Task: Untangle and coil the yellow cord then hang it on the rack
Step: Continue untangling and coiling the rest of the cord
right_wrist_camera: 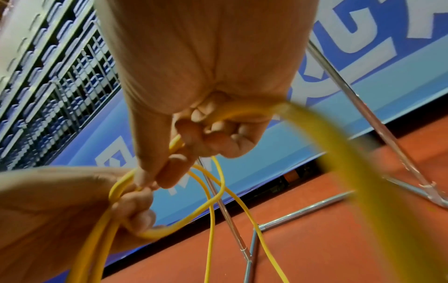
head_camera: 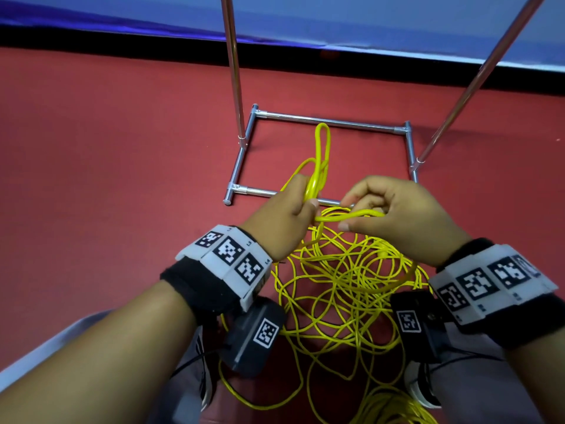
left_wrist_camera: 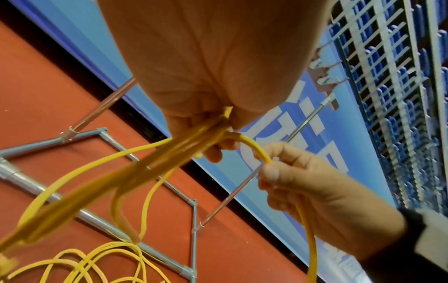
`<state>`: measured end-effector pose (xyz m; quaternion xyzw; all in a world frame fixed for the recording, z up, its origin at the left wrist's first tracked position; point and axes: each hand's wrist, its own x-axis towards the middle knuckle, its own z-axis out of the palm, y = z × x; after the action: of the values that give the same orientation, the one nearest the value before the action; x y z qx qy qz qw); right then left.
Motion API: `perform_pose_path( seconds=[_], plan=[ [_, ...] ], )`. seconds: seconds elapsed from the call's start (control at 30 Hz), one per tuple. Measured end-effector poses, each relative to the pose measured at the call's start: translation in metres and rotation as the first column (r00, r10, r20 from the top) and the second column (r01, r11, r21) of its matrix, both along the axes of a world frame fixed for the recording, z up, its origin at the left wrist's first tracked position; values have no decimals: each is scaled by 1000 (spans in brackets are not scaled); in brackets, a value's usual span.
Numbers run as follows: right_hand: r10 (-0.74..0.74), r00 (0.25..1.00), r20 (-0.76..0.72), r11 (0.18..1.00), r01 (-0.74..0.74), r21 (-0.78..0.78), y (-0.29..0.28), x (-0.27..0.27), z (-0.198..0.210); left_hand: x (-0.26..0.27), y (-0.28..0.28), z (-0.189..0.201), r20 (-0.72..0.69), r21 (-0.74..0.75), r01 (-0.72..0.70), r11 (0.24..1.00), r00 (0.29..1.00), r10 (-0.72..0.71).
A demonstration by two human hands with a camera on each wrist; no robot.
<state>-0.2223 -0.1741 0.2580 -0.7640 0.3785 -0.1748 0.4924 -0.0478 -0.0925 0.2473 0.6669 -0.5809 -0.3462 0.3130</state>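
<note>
While both hands (head_camera: 336, 209) grip yellow cord (head_camera: 342, 289), tangle's lower end cut off.

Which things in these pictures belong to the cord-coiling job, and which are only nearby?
Part of the job:
- yellow cord, mostly a tangle on the floor
- left hand, gripping a few gathered loops
- right hand, pinching the next stretch
- metal rack

Only nearby:
- red floor
- blue banner
- blue seating

Your head camera is looking steeply down at the red floor (head_camera: 107, 154), while both wrist cameras are peering up close along your palms, all three sharing the rack (head_camera: 330, 123) base and cord (head_camera: 342, 289).
</note>
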Motion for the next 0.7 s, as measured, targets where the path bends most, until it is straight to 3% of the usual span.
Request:
perform_pose_path(
  seconds=[0.17, 0.33, 0.4, 0.6, 0.7],
  plan=[
    [-36, 999, 40, 990, 30, 141, -8, -7, -7, 14, -5, -2, -68, -3, -108, 994, 992, 108],
    [87, 995, -57, 981, -76, 176, -9, -13, -14, 30, -9, -7, -86, -44, -225, 973, 971, 221],
    [62, 998, -31, 978, -55, 204, -8, -12, -15, 33, -9, -8, -79, -29, -236, 971, 969, 233],
    [-135, 988, 70, 991, 135, 9, -15, -12, -11, 29, -8, -14, -29, 39, -134, 990, 990, 135],
    [-154, 988, 13, 985, 155, -73, -17, -16, -14, 28, -8, -14, -98, 70, -113, 991, 988, 119]
  ],
)
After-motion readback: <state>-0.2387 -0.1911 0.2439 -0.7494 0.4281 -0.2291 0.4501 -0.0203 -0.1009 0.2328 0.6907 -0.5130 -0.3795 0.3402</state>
